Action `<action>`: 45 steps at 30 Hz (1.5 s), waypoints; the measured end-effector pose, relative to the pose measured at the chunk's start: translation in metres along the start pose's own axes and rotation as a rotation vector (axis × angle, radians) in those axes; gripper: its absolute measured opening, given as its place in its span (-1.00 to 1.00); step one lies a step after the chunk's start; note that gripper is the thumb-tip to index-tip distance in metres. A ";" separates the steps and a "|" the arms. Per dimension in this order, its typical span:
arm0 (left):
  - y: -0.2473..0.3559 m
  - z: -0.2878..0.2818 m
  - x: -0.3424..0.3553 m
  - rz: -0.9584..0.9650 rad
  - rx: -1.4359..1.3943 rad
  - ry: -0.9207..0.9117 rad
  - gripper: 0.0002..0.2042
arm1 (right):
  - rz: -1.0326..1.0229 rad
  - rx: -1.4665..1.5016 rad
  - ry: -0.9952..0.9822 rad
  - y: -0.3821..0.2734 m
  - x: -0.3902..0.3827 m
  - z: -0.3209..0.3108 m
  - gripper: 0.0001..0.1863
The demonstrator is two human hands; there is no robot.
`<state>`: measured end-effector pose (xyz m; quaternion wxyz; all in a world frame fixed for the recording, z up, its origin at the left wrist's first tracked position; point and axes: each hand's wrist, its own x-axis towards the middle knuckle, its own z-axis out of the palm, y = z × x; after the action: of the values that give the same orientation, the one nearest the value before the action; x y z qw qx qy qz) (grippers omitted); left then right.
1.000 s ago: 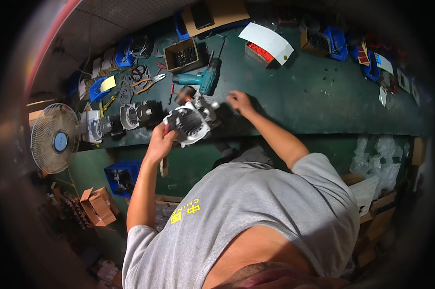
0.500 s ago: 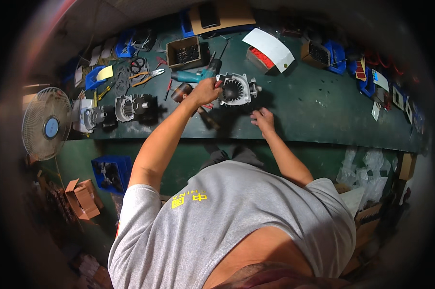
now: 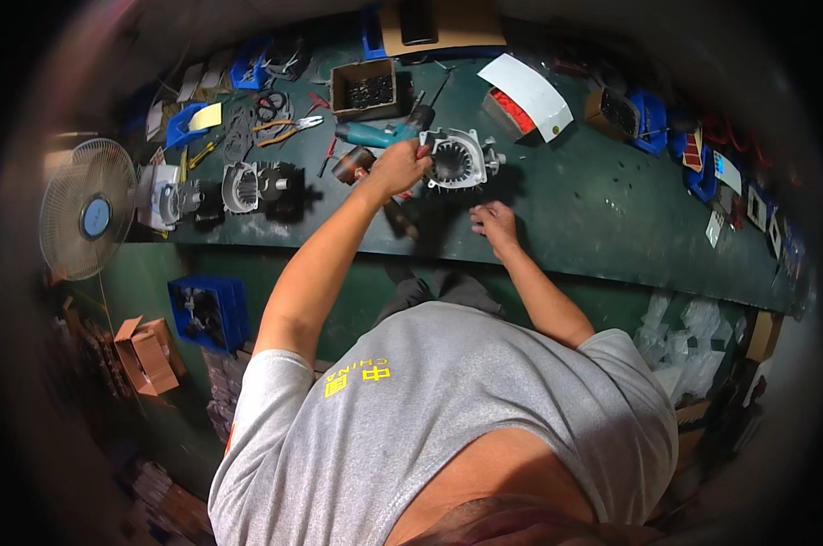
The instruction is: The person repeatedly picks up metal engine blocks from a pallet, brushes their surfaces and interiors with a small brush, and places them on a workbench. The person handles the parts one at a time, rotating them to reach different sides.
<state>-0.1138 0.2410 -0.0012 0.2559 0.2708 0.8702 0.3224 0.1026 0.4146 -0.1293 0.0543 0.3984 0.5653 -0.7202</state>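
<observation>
As the ribbed cast-metal housing is held over the middle of the worktop, its left edge is firmly gripped by the left hand at nine o'clock, with the round bore turned upward, probably so its inside can be seen. Whether any weight is borne by the worktop cannot be told. At five o'clock from the housing, the right hand is poised nearby, its fingers loosely curled; whether anything small is pinched in that grip cannot be told either. Out at ten o'clock, a teal power drill is laid close by, presumably for easy reach, and a brown-headed mallet is partly covered by the left arm at nine. Farther out at nine, two more housings are lined up, perhaps to leave working room. At one o'clock, red parts are half covered by a white sheet.
</observation>
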 end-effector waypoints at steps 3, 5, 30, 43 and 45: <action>0.014 -0.005 0.000 -0.059 0.035 -0.012 -0.73 | -0.019 -0.113 -0.074 -0.002 -0.002 0.005 -0.73; -0.001 -0.004 -0.007 0.002 0.019 0.005 -0.62 | -0.077 -0.270 -0.204 0.018 0.002 0.012 -0.75; -0.279 0.093 -0.571 -1.153 -0.446 0.232 -0.63 | -0.603 -1.385 -0.115 -0.003 0.076 0.198 -0.56; -0.325 0.041 -0.530 -1.008 -0.753 0.483 -0.73 | -0.415 -1.515 -0.314 -0.068 0.077 0.199 -0.53; -0.331 0.041 -0.538 -1.074 -0.763 0.468 -0.73 | -0.449 -1.432 -0.281 -0.074 0.082 0.186 -0.57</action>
<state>0.1990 -0.2977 -0.1147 0.2630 -0.3822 0.7418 0.4842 -0.0874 0.3122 -0.1159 0.2231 0.0459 0.9496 -0.2155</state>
